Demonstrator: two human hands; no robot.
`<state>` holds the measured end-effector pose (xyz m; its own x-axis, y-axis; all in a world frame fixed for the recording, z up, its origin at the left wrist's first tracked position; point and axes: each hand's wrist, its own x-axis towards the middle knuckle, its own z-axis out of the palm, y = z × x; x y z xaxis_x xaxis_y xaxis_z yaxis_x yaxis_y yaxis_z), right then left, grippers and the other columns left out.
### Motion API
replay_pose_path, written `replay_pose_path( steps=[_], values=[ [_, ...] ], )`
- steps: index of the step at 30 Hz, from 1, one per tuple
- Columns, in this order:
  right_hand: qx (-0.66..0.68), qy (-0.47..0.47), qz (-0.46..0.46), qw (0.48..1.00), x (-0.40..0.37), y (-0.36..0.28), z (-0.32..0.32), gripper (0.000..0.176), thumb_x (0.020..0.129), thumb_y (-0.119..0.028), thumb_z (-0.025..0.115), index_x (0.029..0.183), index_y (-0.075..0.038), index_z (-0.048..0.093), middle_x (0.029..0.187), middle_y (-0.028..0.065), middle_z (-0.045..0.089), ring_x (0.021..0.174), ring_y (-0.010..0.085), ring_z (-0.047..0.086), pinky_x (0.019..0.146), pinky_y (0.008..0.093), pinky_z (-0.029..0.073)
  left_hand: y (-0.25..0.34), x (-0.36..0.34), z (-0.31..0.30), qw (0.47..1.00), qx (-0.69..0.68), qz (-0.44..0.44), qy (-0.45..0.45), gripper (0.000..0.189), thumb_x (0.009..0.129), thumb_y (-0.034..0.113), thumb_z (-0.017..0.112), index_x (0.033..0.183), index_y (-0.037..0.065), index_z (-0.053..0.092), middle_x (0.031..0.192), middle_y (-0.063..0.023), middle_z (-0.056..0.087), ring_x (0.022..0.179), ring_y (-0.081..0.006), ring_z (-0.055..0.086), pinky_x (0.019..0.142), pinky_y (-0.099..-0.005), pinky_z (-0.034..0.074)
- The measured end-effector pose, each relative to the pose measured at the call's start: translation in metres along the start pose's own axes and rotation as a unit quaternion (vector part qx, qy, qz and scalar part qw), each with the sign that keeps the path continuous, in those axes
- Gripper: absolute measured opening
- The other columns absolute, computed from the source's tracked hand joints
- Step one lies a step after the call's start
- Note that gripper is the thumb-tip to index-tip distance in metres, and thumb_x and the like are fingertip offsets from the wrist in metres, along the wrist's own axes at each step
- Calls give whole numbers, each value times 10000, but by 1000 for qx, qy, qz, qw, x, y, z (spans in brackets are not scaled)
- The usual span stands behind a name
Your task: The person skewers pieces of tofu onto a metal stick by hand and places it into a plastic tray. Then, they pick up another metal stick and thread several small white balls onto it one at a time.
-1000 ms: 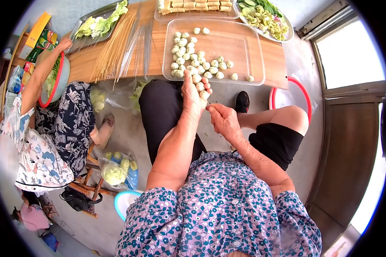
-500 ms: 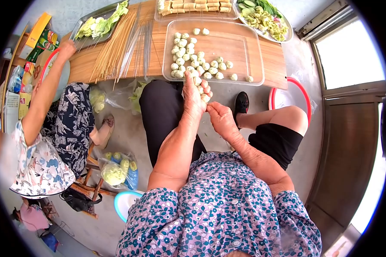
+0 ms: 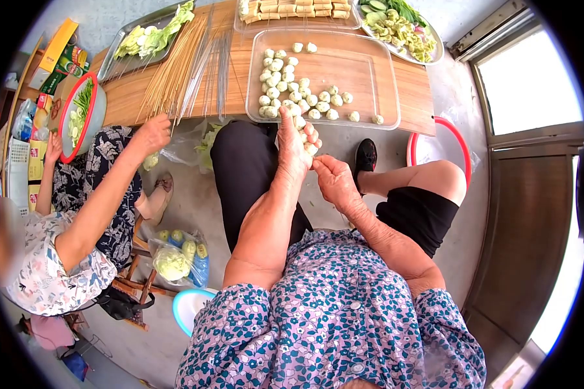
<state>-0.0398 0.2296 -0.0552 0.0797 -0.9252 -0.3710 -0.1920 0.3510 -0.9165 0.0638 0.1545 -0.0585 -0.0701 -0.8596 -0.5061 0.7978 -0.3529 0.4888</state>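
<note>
My left hand (image 3: 294, 148) is closed round a row of pale, green-speckled balls (image 3: 311, 149), just off the table's near edge. Its thumb points toward the clear plastic tray (image 3: 384, 78). Just below the row, my right hand (image 3: 337, 181) is closed in a pinch, its fingertips almost touching the left hand. What it pinches is too small to make out. More speckled balls (image 3: 276, 76) lie in the tray, mostly on its left side, with a few along the near edge.
Bamboo skewers (image 3: 169, 78) and metal skewers (image 3: 207, 78) lie left of the tray. A co-worker's hand (image 3: 152, 134) is at the bamboo ends. Beyond are a lettuce tray (image 3: 113, 68), rolls (image 3: 295, 10) and a vegetable plate (image 3: 435, 55). A red-rimmed bucket (image 3: 464, 146) stands right.
The co-worker's raised hand has come from beside the lettuce tray down to the near ends of the bamboo skewers, uncovering a red-rimmed basin of greens. My own hands look unchanged.
</note>
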Motion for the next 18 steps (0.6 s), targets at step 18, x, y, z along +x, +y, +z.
replay_pose_path(
  steps=[18],
  values=[
    [-50, 56, -86, 993, -2, 1, 4, 157, 873, -150, 545, 893, -11, 617, 635, 140, 572, 560, 225, 545, 569, 336, 450, -4, 5, -12, 999, -19, -18, -41, 298, 913, 344, 519, 988, 56, 508, 749, -52, 568, 570, -165, 532, 516, -305, 463]
  ],
)
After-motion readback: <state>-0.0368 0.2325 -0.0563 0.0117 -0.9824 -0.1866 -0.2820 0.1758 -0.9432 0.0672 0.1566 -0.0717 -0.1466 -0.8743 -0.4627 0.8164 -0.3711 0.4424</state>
